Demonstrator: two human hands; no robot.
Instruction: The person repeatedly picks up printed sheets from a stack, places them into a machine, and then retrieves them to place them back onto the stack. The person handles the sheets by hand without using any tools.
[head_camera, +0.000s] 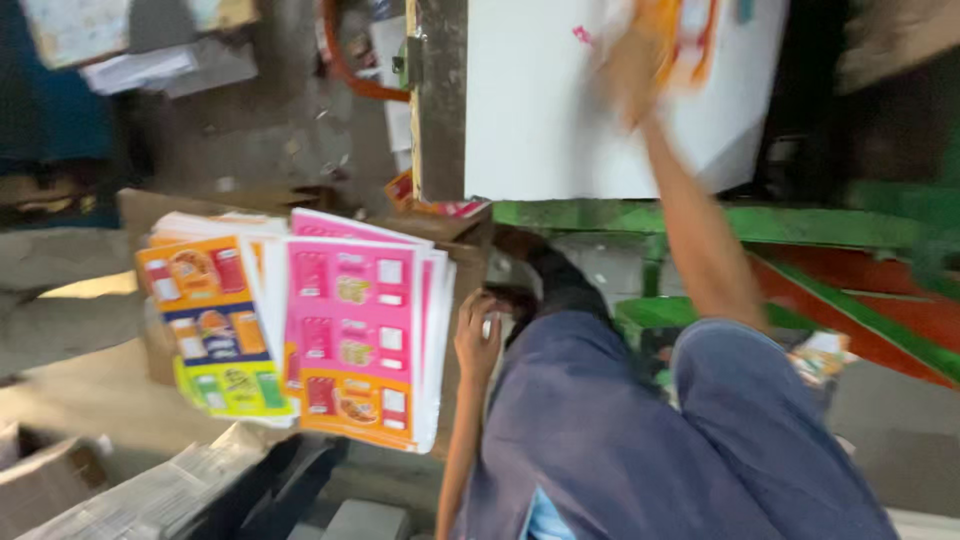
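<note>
1. Printed sheets: a stack of colourful pages, pink on top with an orange panel at the lower edge, lying on a brown cardboard surface at the left centre of the head view. The stack's right edge sits just beside the left hand.
2. A second stack of printed sheets, orange, blue and yellow-green panels, lies touching the pink stack on its left and is partly overlapped by it.
3. Left hand: fingers curled, resting at the right edge of the pink stack, near the knee. Whether it actually pinches the page edges cannot be told; the view is blurred there.
4. Right hand: raised to the top of the frame, arm extended, heavily motion-blurred. It lies against a large white sheet that carries orange and red print near the hand. Grip state cannot be told from the blur.
5. The person's legs in blue trousers fill the lower right, knees bent.
6. A green and red metal frame runs behind the right arm.
7. Bundled grey papers lie at the lower left, below the stacks; a small printed scrap rests to the right of the knee.
</note>
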